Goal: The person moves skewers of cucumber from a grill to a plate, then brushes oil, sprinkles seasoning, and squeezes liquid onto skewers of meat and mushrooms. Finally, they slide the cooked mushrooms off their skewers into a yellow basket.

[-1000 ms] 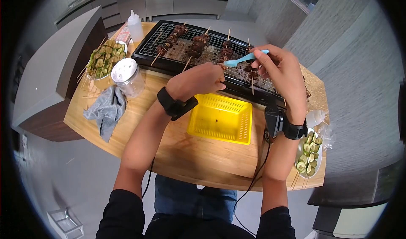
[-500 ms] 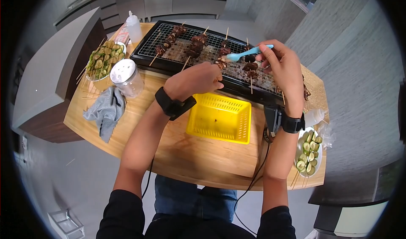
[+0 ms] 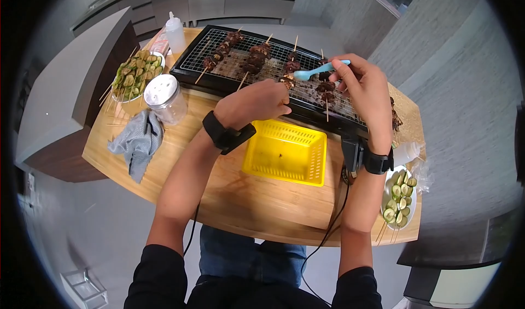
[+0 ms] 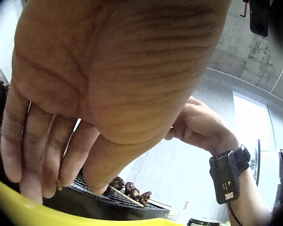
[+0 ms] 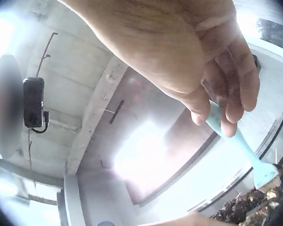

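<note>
A light-blue basting brush [image 3: 322, 69] is pinched near its handle's end by my right hand [image 3: 365, 90]. Its bristles touch the browned meat of a skewer [image 3: 287, 80] on the black grill [image 3: 311, 113]; the right wrist view shows the brush head [image 5: 265, 175] against the meat. My left hand [image 3: 252, 104] is at the grill's front edge, fingers curled down round the near end of that same skewer. A small stick tip [image 4: 60, 185] shows between its fingers in the left wrist view; most of the grip is hidden.
Other meat skewers [image 3: 257, 57] lie across the grill rack. A yellow basket [image 3: 284, 179] stands before the grill. Left are a plate of cucumber skewers [image 3: 136, 74], a shaker jar [image 3: 164, 101], a squeeze bottle [image 3: 174, 33] and a grey cloth [image 3: 136, 145]. More cucumber skewers [image 3: 399, 202] lie right.
The brush has shifted slightly along the skewer's meat, its handle now tilted higher with my right hand a little farther up. My left hand has stayed nearly in place.
</note>
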`<state>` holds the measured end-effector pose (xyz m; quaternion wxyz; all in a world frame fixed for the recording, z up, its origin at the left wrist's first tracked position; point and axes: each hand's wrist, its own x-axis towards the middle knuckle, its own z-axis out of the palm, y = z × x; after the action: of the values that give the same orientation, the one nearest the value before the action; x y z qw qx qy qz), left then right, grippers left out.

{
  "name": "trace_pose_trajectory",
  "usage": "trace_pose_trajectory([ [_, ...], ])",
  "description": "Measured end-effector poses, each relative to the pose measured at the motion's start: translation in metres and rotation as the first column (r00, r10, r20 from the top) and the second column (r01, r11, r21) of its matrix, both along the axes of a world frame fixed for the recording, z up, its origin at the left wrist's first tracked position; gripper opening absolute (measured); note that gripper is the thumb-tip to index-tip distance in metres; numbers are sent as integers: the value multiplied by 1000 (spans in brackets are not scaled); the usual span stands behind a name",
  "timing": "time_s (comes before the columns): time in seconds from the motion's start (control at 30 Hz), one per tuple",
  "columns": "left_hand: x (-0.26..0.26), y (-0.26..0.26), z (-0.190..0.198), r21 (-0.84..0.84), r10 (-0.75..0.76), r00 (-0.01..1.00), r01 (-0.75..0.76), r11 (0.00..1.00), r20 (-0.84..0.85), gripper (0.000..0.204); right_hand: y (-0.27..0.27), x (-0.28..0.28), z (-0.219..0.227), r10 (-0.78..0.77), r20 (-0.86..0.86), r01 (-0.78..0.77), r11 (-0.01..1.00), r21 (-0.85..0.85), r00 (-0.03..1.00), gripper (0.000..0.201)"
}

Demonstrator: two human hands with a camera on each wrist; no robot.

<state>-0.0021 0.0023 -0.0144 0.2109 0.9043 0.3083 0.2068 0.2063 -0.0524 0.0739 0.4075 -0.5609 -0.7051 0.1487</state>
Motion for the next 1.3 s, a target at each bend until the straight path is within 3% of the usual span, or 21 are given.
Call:
trace_pose_trajectory([
  [0.17, 0, 0, -1, 2, 2, 1000, -3, 1000, 26, 25, 1, -3, -2, -3, -49, 4, 1000, 22, 999, 22],
  [0.37, -1, -1, 1, -12, 29, 999, -30, 999, -27, 25, 2, -4, -3, 17, 14, -18, 1000, 24, 1000, 23],
  [0.57, -9, 5, -3, 60, 3, 995, -9, 998, 96, 24, -2, -3, 2, -2, -48, 0, 999, -43, 999, 24],
  [0.67, -28, 11, 14, 145, 48, 998, -52, 988, 29, 22, 0, -3, 0, -9, -74, 12, 999, 44, 997, 21],
  [0.73, -46, 11, 23, -2, 279, 960, -279, 960, 16, 20, 0, -4, 0, -10, -75, 14, 999, 48, 997, 21],
  [0.77, -55, 12, 21, 110, 340, 939, -344, 932, 55, 20, 0, -4, 0, -7, -74, 11, 999, 49, 997, 21],
  [0.8, -61, 14, 20, 111, 343, 938, -348, 931, 56, 20, 1, -5, -1, -3, -78, 8, 998, 56, 997, 21],
  [0.87, -69, 18, 19, 196, 520, 853, -501, 843, -54, 21, 0, -9, -1, 6, -79, -1, 998, 64, 997, 21],
  [1.0, -62, 14, 20, 98, 576, 808, -568, 817, -124, 24, -2, -15, -1, 4, -60, -1, 998, 60, 998, 21],
  [1.17, -54, 17, 11, 59, 549, 821, -547, 835, -158, 19, 2, -13, -6, 52, -91, -50, 998, 25, 995, 22],
  [1.23, -57, 18, 12, 5, 538, 819, -548, 837, -200, 19, 6, -11, -9, 117, -246, -131, 990, -43, 962, 24],
  [1.3, -58, 20, 9, 17, 548, 821, -553, 833, -160, 12, 13, -9, -13, 132, -258, -150, 987, -53, 957, 24],
])
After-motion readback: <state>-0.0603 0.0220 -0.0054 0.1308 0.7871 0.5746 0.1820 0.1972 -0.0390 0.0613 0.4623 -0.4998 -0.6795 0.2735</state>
